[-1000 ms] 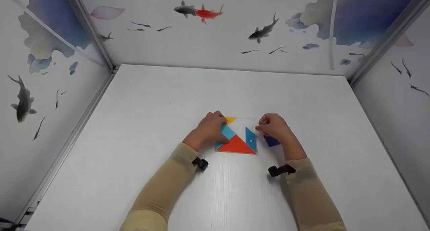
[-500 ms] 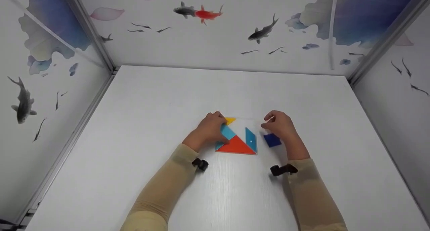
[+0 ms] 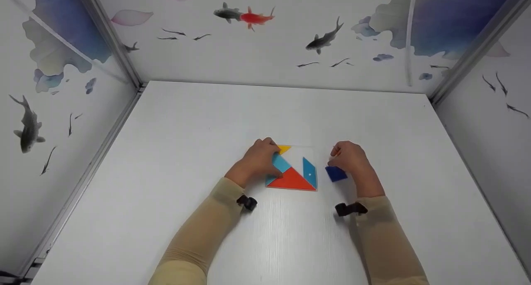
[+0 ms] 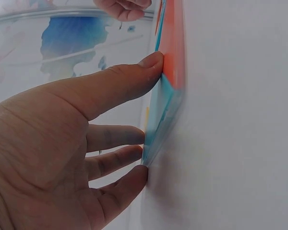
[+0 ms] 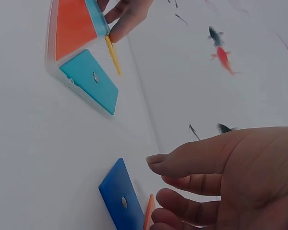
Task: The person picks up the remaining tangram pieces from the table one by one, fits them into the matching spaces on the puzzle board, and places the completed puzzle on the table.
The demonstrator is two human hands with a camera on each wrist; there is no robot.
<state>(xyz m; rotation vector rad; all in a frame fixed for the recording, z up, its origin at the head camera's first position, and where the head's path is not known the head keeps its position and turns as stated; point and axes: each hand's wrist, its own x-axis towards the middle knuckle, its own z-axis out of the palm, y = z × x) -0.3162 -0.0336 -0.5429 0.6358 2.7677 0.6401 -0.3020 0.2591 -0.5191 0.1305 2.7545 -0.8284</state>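
Note:
My left hand (image 3: 259, 157) rests on the left side of a clear, shallow tangram tray (image 3: 299, 153). In the left wrist view its thumb touches the red-orange triangle (image 4: 172, 38), and the other fingertips lie along the light blue part and the tray's edge. The tray also holds a yellow piece (image 3: 284, 148) and a blue parallelogram (image 3: 308, 169) with a small silver dot. My right hand (image 3: 349, 155) hovers over a dark blue square tangram piece (image 3: 337, 175) right of the tray, fingers loosely bent. Beside that square, an orange piece (image 5: 149, 213) shows near the fingertips in the right wrist view.
The white table (image 3: 207, 119) is bounded by white walls (image 3: 265, 61) printed with fish, with metal rails (image 3: 132, 65) at the corners. Black straps with small cameras (image 3: 350, 209) sit on both wrists.
My right hand has moved right, away from the tray's edge, and come down closer to the dark blue square. Its fingertips have drawn together. The left hand has stayed in place.

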